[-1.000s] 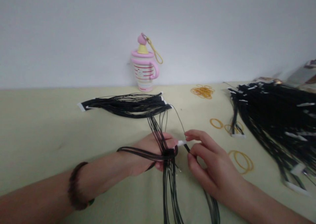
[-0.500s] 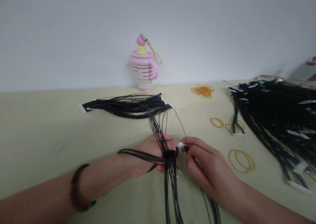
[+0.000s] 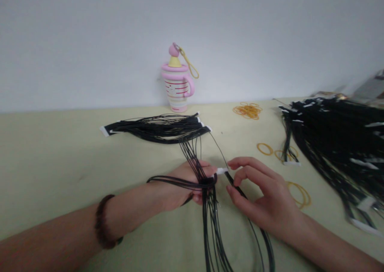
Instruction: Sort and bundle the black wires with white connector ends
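My left hand (image 3: 192,176) is closed on a bundle of thin black cables (image 3: 192,156), whose strands drape over the wrist, up past the thumb and down toward the front. A white connector (image 3: 222,171) sticks out to the right from between thumb and fingers. Just right of it, my right hand (image 3: 258,188) has its fingers curved and apart, with a black cable strip (image 3: 237,186) running down from the connector beneath them. The fingertips are close to that strip; whether they touch it I cannot tell.
Behind the hands lies another black cable bundle (image 3: 159,128) with white ends. Yellow rubber bands (image 3: 247,111) lie at the back, with several (image 3: 265,149) farther forward. A large pile of black cables (image 3: 339,132) fills the right side. A pink cup (image 3: 177,86) stands against the wall.
My right hand has let go of the white connector's end and moved slightly right, its fingers spreading. The left hand still grips the cables, and the view has shifted a little.
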### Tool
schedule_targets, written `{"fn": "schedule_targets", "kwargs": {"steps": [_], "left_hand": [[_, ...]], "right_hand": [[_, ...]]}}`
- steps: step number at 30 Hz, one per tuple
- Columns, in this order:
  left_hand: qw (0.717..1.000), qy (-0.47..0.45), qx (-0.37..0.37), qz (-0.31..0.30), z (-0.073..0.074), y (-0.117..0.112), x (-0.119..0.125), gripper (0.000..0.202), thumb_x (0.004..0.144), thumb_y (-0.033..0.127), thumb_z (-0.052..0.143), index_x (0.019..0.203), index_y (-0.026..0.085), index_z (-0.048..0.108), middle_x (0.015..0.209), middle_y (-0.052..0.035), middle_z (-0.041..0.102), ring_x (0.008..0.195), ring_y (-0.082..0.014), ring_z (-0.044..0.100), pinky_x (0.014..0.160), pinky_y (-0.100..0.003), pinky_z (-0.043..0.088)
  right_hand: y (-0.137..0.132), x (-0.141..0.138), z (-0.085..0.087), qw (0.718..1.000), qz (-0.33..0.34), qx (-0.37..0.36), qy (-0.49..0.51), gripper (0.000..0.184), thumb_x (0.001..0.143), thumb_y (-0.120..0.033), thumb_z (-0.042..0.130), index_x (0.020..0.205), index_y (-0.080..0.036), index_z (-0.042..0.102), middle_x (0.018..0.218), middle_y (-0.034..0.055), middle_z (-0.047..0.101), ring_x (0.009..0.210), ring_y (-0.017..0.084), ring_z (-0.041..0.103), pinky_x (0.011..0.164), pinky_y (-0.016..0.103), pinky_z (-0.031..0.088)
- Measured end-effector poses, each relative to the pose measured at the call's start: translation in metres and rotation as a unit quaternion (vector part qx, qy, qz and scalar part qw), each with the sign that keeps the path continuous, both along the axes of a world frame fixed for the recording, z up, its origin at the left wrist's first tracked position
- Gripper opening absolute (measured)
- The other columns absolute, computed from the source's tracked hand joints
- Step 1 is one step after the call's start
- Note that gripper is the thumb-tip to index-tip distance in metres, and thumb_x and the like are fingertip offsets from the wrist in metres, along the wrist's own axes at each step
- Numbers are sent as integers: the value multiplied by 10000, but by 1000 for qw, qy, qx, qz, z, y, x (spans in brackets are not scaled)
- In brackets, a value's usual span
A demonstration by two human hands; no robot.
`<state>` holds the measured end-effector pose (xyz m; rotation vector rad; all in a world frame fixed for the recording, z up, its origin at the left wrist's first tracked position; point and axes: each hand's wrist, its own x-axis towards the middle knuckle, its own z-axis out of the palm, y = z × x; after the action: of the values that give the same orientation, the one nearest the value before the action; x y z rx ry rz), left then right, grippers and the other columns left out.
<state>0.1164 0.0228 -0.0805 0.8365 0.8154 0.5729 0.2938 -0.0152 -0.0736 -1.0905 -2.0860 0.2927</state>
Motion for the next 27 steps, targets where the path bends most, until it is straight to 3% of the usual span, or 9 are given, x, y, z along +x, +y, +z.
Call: {"fn": "schedule_targets", "kwargs": {"steps": [7,9,11,14,19,22,27], "left_hand": [[1000,-16,-8,14,2,-2,2,132,723,235,549,651,127,525,466,61,406,333,-24,308,291,-128,249],[1000,-17,-19,13,3,-2,2,143,724,245,556,643,129,531,463,60,396,334,-23,303,294,-129,237],[999,-24,-35,6,4,-1,0,143,732,239,547,640,130,547,470,51,401,341,-20,297,300,-129,225],[998,-40,-51,3,2,2,-4,134,746,208,518,648,134,572,503,36,418,352,-18,287,307,-135,199],[997,-39,-62,15,-2,5,-7,140,732,231,541,645,131,586,487,31,418,366,-24,297,330,-142,202],[997,-22,-64,28,2,5,-5,146,718,222,545,611,124,566,472,27,431,366,-24,295,344,-145,210],[996,8,-73,57,8,4,-2,142,712,210,532,602,122,544,474,34,433,356,-19,289,336,-145,195]], "right_hand": [[-4,-1,7,999,17,38,2,114,726,-107,565,831,-149,576,985,77,552,919,129,537,802,222,422],[-7,-1,12,997,74,35,-11,105,732,-121,565,834,-142,575,969,80,552,909,139,529,801,249,415],[-13,-1,19,982,179,1,-62,38,762,-160,544,791,-146,563,861,56,566,840,137,529,799,286,400],[-19,3,27,940,282,-77,-173,187,841,-229,449,677,-165,510,636,0,526,675,111,495,753,296,382],[-14,14,26,921,227,-113,-297,229,833,-235,449,610,-181,453,553,-22,477,592,107,436,712,300,341],[-9,16,21,922,186,-91,-326,184,800,-243,483,630,-184,445,603,-15,494,613,117,434,692,306,327],[-11,9,15,932,193,-23,-308,68,786,-208,477,724,-180,471,696,6,515,660,133,438,685,310,337]]}}
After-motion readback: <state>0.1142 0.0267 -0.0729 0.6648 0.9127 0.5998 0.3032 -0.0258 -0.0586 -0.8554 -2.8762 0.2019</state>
